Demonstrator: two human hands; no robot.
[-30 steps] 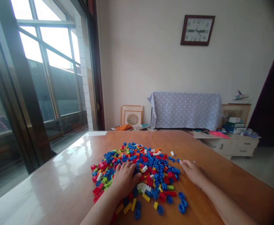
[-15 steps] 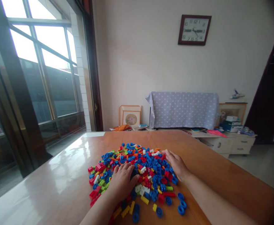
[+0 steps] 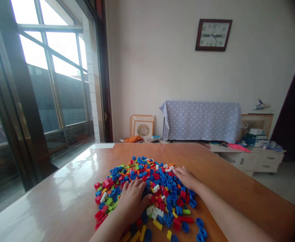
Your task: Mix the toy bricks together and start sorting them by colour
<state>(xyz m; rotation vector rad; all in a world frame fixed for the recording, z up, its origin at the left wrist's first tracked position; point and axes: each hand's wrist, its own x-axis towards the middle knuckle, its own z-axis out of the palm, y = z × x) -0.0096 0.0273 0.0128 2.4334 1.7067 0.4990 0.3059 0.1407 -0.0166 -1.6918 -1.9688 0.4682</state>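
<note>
A loose heap of plastic building bricks [image 3: 159,183] in blue, red, yellow, green, orange and white is spread over the wooden table. My left hand [image 3: 134,198] lies palm down on the middle of the heap, its fingers stretched forward over the bricks and the thumb apart. Whatever is beneath that palm is hidden. At the heap's far right edge rests my right hand [image 3: 186,177], fingers extended, the tips beside a white brick [image 3: 170,168]. Blue wheel-like rings [image 3: 199,222] lie at the near right, close to a long red brick [image 3: 186,219].
The brown table [image 3: 228,198] reaches toward a low white cabinet [image 3: 259,161] with boxes [image 3: 255,137] on it. A dotted grey cloth [image 3: 203,121] covers something wide there. Framed pictures [image 3: 142,127] lean on the wall under a clock [image 3: 213,35]. Windows line the left.
The whole view has shifted slightly. My right hand has moved a little left, its fingertips now closer against the heap's edge. My left hand stays over the bricks.
</note>
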